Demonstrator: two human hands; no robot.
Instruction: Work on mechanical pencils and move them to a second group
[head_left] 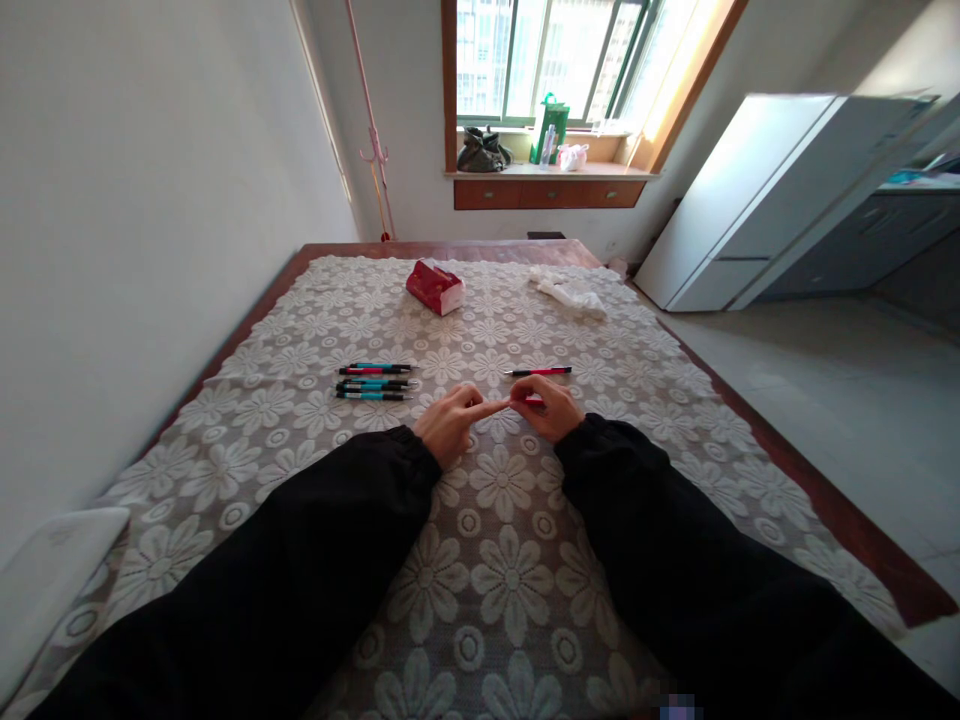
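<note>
My right hand [546, 405] is closed around a red pen [534, 402], mostly hidden by the fingers. My left hand [451, 420] reaches in from the left with its index finger stretched out and the other fingers curled. That fingertip meets the fingertips of my right hand, by the end of the pen. Just beyond my right hand lies a red and black pen [540, 371]. To the left of my left hand, several pens [373, 384] lie side by side, mostly blue and black, one with a red part.
A patterned lace cloth [512, 580] covers the wooden table. Farther back lie a red tissue pack [435, 288] and a crumpled white plastic bag [570, 296]. A white object [60, 570] stands at the left edge. A wall borders the left side; a white fridge [750, 200] stands right.
</note>
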